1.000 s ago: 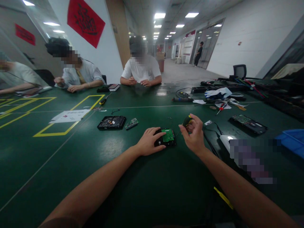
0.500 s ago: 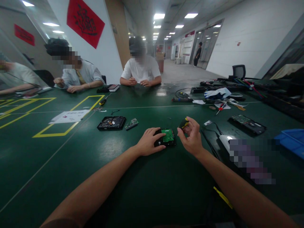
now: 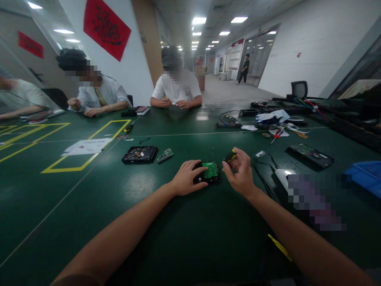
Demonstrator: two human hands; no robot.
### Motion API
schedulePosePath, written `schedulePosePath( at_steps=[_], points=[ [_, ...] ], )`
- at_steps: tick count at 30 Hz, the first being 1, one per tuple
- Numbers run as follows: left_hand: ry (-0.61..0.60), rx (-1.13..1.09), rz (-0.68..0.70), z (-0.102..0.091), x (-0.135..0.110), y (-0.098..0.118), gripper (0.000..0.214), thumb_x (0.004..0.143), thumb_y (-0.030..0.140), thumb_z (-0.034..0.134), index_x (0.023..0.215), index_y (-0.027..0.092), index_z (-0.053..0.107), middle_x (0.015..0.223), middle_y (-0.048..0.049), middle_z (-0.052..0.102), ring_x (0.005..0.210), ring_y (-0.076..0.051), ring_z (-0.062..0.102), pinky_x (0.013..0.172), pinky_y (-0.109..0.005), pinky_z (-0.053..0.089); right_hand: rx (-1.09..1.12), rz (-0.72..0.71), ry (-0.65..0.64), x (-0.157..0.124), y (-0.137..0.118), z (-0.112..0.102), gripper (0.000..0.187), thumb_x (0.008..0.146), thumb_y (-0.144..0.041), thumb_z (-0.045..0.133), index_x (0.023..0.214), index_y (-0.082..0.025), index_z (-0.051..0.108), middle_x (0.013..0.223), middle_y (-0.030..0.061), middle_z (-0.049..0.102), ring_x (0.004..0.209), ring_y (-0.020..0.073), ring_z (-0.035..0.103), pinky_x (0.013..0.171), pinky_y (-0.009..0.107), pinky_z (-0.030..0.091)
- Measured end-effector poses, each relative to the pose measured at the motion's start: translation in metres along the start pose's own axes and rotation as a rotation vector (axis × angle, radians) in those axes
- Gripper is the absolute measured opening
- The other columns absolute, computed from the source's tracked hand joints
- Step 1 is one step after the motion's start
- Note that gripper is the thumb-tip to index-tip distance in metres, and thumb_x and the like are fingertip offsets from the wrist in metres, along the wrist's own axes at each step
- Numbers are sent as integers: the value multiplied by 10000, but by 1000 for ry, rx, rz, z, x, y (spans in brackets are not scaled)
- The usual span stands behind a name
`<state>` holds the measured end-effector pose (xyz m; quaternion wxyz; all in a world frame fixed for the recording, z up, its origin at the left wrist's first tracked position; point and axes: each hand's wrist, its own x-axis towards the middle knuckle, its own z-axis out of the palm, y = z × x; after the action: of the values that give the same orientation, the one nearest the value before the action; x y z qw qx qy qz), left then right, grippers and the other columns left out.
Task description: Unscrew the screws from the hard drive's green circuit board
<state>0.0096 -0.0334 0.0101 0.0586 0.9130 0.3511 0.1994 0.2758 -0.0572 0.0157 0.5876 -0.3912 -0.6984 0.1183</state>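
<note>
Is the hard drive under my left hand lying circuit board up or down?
Board side up. The hard drive lies flat on the table, its green circuit board facing upward, left hand resting on it.

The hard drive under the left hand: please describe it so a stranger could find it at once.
On the long dark green table, look at the near middle. The hard drive is the small black block under the left hand. Unlike the open black drive further left, it shows a bright green circuit board, and it alone has a hand on it.
</note>
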Motion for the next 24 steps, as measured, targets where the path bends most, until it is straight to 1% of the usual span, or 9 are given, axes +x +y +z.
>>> schedulePosePath(
  at_steps=[7,16,24],
  points=[
    [-2,-6,3,1,-1,-1,669,914,625,660,1489,296,561,1581,-145,435,1434,-369,431,1179,-579,360,4,-5,-18,-1,1,0,690,959,-282,701,1535,-325,323,1391,137,590,965,248,753,769,420,698],
    [-5,-23,2,0,-1,-1,672,917,620,662,1496,297,555,1591,-141,428,1438,-376,426,1184,-589,352,2,0,-6,-1,1,0,683,959,-280,701,1531,-298,329,1385,148,589,944,235,762,775,399,698],
    [-1,-12,-5,2,0,-2,669,914,621,663,1491,298,560,1584,-140,434,1441,-373,422,1186,-591,350,3,-11,-18,-1,0,0,673,961,-268,694,1525,-305,330,1375,147,598,940,240,767,776,403,697]
  ],
)
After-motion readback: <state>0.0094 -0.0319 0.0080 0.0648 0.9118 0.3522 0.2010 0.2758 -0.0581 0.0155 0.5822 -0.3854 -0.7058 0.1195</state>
